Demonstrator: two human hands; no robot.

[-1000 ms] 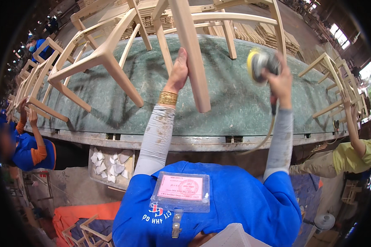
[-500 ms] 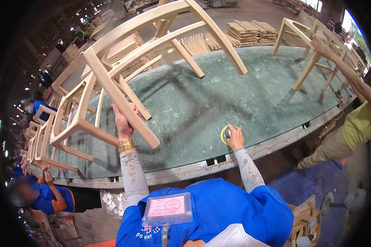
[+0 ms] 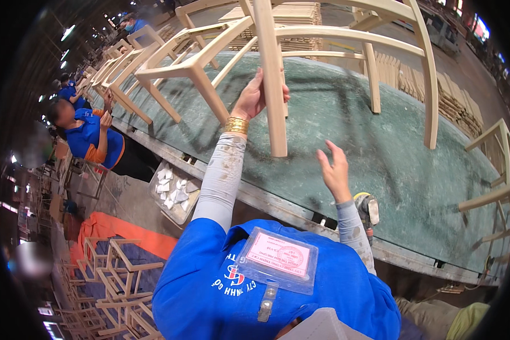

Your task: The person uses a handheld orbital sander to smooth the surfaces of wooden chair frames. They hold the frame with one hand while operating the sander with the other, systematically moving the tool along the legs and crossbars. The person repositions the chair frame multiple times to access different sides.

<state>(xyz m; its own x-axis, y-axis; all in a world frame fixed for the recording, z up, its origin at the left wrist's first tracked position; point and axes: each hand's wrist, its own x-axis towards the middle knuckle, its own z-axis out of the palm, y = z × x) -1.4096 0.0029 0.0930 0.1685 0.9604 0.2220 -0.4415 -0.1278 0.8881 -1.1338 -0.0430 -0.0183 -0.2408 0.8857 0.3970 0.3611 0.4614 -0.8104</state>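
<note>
My left hand (image 3: pixel 254 100), a gold band of bracelets at its wrist, is closed around a leg of a pale bare-wood chair frame (image 3: pixel 274 73). The frame stands over the green-topped table (image 3: pixel 317 198), its curved rails running off to the upper right. My right hand (image 3: pixel 335 171) hovers above the table, fingers apart and holding nothing, just right of the gripped leg. Beside my right wrist, near the table's front edge, sits a power sander (image 3: pixel 369 208) with a yellow rim, partly hidden by my forearm.
More wooden chair frames line the table at left (image 3: pixel 195 73), and another frame (image 3: pixel 493 195) stands at right. A co-worker in blue (image 3: pixel 105 136) is at the left edge. A bin of white pieces (image 3: pixel 174 195) is below; stacked slats (image 3: pixel 436 90) lie beyond the table.
My right hand has let go of the sander and risen with its fingers spread. My left hand keeps its hold on the chair frame. The view has swung left.
</note>
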